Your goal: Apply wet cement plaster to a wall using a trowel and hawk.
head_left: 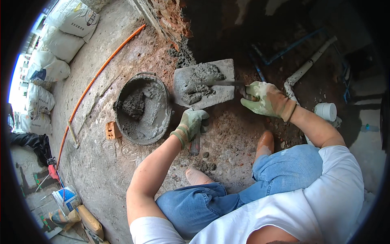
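My right hand, gloved, is closed on a trowel, its dark blade reaching left over a square grey board loaded with wet mortar. My left hand, also gloved, is below the board's lower left corner, closed on a narrow tool hanging downward; its kind is unclear. Left of both hands stands a round black bucket with grey mortar inside and smeared up its wall. A hollow orange brick lies beside the bucket.
Sacks line the left, near an orange hose. A broken wall corner rises behind the board. Pipes and a white fitting are at right; a white-blue pail and paper bag at lower left. My feet are below.
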A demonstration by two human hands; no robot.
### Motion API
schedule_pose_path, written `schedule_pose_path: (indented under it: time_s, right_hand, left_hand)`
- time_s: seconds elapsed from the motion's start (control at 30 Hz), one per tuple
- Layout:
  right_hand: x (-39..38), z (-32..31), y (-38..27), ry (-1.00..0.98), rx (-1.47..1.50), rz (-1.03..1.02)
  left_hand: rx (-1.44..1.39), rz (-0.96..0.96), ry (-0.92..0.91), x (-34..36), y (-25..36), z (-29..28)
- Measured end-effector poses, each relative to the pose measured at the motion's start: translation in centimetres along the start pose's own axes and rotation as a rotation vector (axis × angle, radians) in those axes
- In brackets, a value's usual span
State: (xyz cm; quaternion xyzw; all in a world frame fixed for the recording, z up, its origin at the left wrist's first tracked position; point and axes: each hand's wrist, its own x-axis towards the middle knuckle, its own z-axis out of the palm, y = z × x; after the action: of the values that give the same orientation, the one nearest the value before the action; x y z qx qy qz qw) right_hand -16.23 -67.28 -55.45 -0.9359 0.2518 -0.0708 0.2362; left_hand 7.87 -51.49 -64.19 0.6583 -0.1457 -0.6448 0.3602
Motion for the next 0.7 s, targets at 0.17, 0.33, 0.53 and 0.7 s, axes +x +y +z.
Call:
schedule_pose_path:
  time_s: [0.17,0.33,0.53,0.7]
  right_hand:
    - [-1.4,1.0,1.5,0.03,-0.344,-0.222]
    - [-0.8,2.5,0.0,-0.109,-0.376,-0.195]
    - [0.5,4.1,-0.4,0.19,-0.17,-0.123]
    - [0.7,1.6,-1.5,-0.027,0.205,0.161]
  left_hand:
    - [-0.009,-0.054,0.001,-0.3,0.6,1.0]
    - [0.041,-0.036,0.021,-0.5,0.1,2.4]
    - [0.037,0.087,0.213,-1.9,-1.4,5.4]
    - [-0.053,0.155,0.172,-2.3,-0.6,2.8]
